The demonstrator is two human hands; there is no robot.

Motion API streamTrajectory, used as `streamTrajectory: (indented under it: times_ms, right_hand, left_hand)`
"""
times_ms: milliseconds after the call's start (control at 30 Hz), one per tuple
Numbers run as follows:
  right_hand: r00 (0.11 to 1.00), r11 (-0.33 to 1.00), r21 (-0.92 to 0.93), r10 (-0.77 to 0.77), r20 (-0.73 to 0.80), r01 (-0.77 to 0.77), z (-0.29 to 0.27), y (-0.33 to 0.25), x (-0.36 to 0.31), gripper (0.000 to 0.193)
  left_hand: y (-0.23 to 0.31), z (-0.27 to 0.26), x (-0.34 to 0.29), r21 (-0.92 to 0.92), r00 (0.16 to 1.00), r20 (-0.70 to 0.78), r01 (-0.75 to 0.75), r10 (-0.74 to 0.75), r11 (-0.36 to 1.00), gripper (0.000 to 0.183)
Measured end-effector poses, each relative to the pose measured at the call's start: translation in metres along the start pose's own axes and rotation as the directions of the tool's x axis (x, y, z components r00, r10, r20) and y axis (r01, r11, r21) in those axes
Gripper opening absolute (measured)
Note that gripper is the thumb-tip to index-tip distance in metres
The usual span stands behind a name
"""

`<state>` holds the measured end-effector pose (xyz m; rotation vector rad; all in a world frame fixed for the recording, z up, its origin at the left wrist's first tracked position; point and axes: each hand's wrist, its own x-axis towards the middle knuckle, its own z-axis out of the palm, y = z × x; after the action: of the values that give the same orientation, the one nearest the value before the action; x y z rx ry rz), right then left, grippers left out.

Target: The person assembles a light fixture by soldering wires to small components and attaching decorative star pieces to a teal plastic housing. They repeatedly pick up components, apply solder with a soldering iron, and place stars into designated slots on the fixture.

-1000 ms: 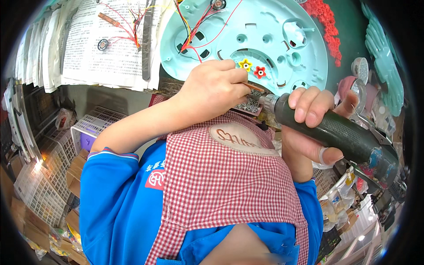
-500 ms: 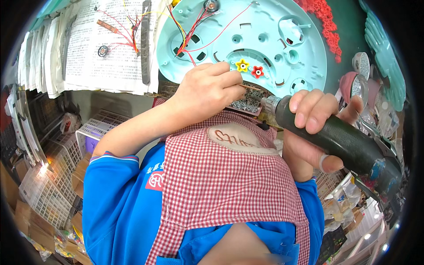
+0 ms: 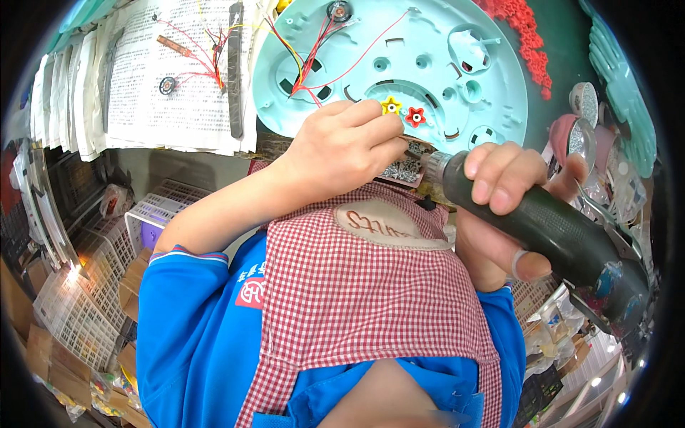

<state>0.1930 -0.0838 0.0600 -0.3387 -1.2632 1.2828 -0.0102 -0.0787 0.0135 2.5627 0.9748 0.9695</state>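
My right hand [image 3: 506, 207] is wrapped round a black electric screwdriver [image 3: 549, 221], whose metal nose points left toward my other hand. My left hand [image 3: 353, 146] is closed in a pinch just left of the driver's tip. Whatever lies between those fingertips is too small or hidden to make out. Under them, a shallow tray of small silver screws [image 3: 405, 170] shows in part. Right beyond the fingers lies a light-blue plastic shell [image 3: 399, 68]. A yellow star-shaped piece [image 3: 390, 106] and a red one [image 3: 416, 117] sit in it, the yellow partly covered by my left hand.
Red and yellow wires [image 3: 310, 71] run from a small round speaker [image 3: 339, 11] across the shell. Printed sheets [image 3: 171, 114] at left carry another wired set and a dark strip [image 3: 235, 71]. Red parts [image 3: 524, 43] and more light-blue pieces [image 3: 621, 93] lie at right.
My left hand has shifted slightly right and up, now overlapping the yellow star piece. The screwdriver and my right hand have moved slightly left. Wires on the shell have shifted slightly.
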Motion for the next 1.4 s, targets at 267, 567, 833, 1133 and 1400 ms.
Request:
streamTrajectory:
  times_ms: [267,567,833,1133,1400]
  right_hand:
    - [1.0,1.0,0.013,-0.009,0.009,0.009,0.0,0.0,0.006,0.097]
    - [0.992,0.999,0.035,0.037,-0.121,-0.033,-0.003,-0.003,0.009,0.098]
    - [0.949,0.949,-0.129,0.265,-0.169,-0.288,-0.024,-0.007,0.004,0.106]
    - [0.772,0.771,-0.138,0.574,-0.274,-0.622,-0.015,-0.013,-0.007,0.098]
    - [0.756,0.74,-0.189,0.583,-0.298,-0.645,-0.019,-0.015,-0.01,0.096]
  left_hand:
    - [-0.001,0.003,0.006,-0.043,0.999,0.014,0.043,-0.043,0.998,0.019]
    - [0.0,0.017,0.007,-0.187,0.99,0.023,0.142,-0.14,0.972,0.02]
    - [-0.024,-0.016,0.036,-0.279,0.975,-0.055,0.193,-0.216,0.941,0.013]
    - [-0.026,-0.011,0.049,-0.535,0.949,0.198,0.315,-0.247,0.784,0.011]
    - [-0.035,-0.009,0.041,-0.204,0.976,-0.216,-0.021,-0.024,0.979,0.019]
